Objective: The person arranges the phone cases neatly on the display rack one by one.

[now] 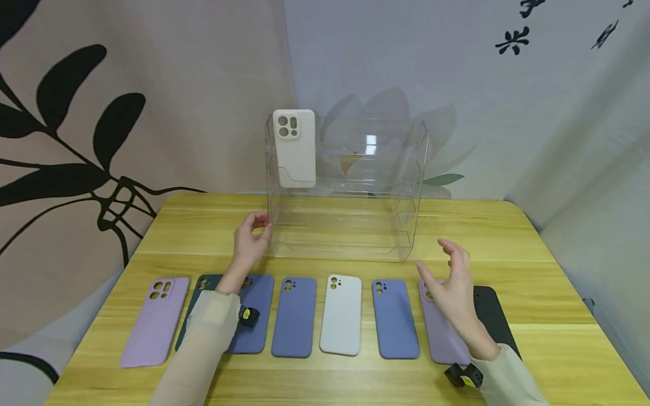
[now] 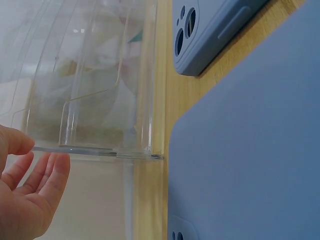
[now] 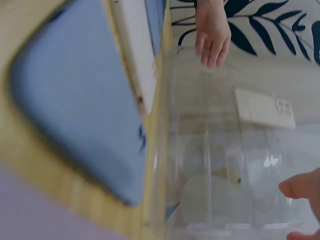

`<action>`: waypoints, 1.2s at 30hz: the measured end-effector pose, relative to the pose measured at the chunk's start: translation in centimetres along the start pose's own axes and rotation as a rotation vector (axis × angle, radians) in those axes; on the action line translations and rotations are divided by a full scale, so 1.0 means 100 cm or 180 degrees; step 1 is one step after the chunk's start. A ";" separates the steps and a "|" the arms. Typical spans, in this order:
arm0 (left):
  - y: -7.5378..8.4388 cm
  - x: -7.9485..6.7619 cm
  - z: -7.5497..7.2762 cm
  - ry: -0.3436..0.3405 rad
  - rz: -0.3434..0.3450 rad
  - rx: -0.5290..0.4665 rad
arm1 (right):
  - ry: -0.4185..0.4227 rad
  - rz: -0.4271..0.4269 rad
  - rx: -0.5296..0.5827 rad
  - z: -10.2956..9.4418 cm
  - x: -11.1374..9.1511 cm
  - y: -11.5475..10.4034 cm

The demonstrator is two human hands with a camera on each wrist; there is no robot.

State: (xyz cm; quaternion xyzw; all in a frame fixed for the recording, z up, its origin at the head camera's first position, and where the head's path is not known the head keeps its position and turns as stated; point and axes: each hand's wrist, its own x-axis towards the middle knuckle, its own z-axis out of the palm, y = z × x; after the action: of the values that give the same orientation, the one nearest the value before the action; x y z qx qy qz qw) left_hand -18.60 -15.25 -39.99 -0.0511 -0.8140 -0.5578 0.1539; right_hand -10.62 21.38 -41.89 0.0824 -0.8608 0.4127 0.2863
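Note:
A clear tiered display stand (image 1: 345, 248) stands at the back of the table. My left hand (image 1: 251, 239) is at its left side; in the left wrist view, the thumb (image 2: 19, 141) and fingers pinch the side panel's edge from either face. To the right of the stand, my right hand (image 1: 452, 282) hovers with fingers spread and nothing in its grasp. A white phone case (image 1: 297, 160) leans upright on an upper tier, at the left. Below the right hand lies a lilac phone case (image 1: 444, 335), partly hidden by it.
Along the front lie more phone cases: lilac (image 1: 154, 321), dark green (image 1: 205, 282), several blue ones such as one case (image 1: 293, 321), white (image 1: 340, 321) and black (image 1: 492, 313). My left forearm crosses the green case and a blue one. Patterned cloth (image 1: 213, 101) hangs behind the table.

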 end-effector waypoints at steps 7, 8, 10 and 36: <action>0.001 -0.001 0.000 0.0016 -0.0005 0.0009 | 0.0055 0.0360 -0.0255 -0.023 -0.016 0.023; 0.002 -0.001 0.000 0.0020 0.0002 0.0007 | 0.0049 0.0424 -0.0288 -0.026 -0.018 0.026; 0.002 -0.001 0.000 0.0020 0.0010 0.0011 | 0.0035 0.0549 -0.0370 -0.030 -0.022 0.030; 0.002 -0.002 0.000 -0.0040 -0.0026 0.0031 | -0.0480 0.1126 -0.1029 -0.059 -0.054 0.074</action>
State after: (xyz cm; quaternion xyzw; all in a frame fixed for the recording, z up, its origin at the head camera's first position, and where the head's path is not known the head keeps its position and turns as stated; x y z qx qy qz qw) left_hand -18.40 -15.21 -39.89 -0.0506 -0.8178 -0.5542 0.1467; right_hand -6.49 30.09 -46.86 -0.0858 -0.9355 0.3060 0.1541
